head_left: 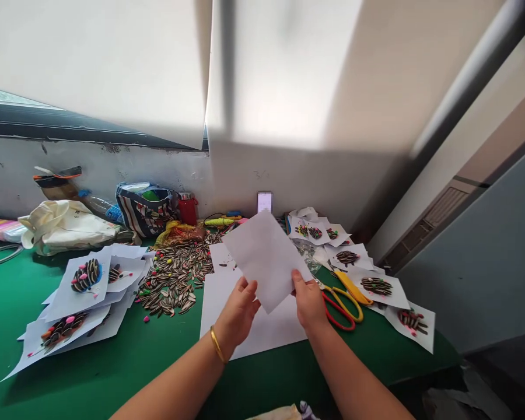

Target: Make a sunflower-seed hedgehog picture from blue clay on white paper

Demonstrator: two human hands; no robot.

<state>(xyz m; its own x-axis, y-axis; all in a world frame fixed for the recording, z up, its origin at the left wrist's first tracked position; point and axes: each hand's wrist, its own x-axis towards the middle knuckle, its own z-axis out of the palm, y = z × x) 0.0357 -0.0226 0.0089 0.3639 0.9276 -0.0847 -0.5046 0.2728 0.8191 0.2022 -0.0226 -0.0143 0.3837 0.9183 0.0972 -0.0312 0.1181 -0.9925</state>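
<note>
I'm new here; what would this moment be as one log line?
right hand: holding white sheet | left hand: at sheet's lower edge, contact unclear | nearby: striped seeds, scissors

"What does the green table (149, 344) carry on its left side?"
"A pile of papers with seed pictures (81, 309); beyond it, toward the far edge, a cream cloth bag (70, 224), then a striped bag (146, 209) and a red bottle (187, 209)"
"And its middle?"
"A heap of striped seeds (170, 289), with pink and yellow bits (146, 319) among them; right of that, a large white sheet (271, 329) toward the near edge"
"The right side?"
"Scissors (339, 290) with red and yellow loops, beside a yellow-handled cutter (352, 286); past them, more papers (378, 287), overlapping from the far edge toward the near right corner"
</note>
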